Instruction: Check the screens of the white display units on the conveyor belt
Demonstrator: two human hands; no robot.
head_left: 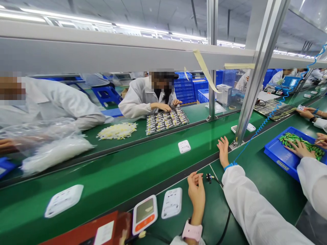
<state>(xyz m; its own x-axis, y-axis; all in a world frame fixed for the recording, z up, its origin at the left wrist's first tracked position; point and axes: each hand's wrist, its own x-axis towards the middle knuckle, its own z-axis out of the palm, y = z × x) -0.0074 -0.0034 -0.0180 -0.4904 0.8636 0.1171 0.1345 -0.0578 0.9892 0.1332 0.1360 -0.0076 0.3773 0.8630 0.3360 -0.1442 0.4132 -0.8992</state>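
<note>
My left hand, with a pink watch on its wrist, is raised over the green bench with loosely curled fingers and nothing visible in them. Just right of its fingertips is a small black connector on a black cable. My right hand is open at the belt's edge, fingers apart, and wears a blue wrist strap with a coiled cord. Left of my left hand lies a white plastic device, back side up. Beside that is a white monitor with a grey screen and orange buttons.
White devices lie on the green conveyor belt. A red box stands front left; a metal post rises near my right hand. At right, a co-worker's hands reach into a blue tray of green batteries. Co-workers sit across the belt.
</note>
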